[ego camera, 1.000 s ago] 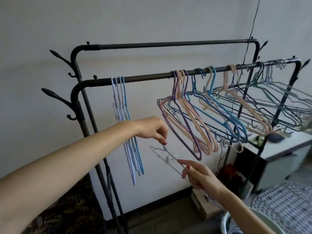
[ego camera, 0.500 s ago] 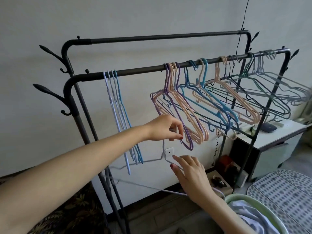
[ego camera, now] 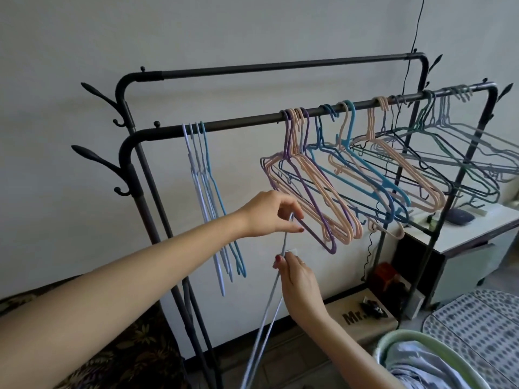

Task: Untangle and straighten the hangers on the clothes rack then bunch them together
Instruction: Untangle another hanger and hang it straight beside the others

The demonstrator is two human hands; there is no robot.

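While the clothes rack [ego camera: 309,117] fills most of what you see, note how its front rail divides: a tidy group of pale blue hangers [ego camera: 206,197] hangs edge-on near the left bend, and a splayed, overlapping mass of peach, purple and blue hangers [ego camera: 331,189] spreads from the middle to the right end. Between those groups you hold one loose pale hanger [ego camera: 271,299], off the rail, its long wires running down toward you. Your left hand [ego camera: 269,214] has thumb and fingertips closed in a pinch on its upper part, just beside the purple hanger's lower corner; your right hand [ego camera: 297,279] has fingers curled round the wire lower down. To do this step well, I judge you should turn the hanger flat, lift its hook clear of the purple corner so nothing snags, and seat it beside the left group.
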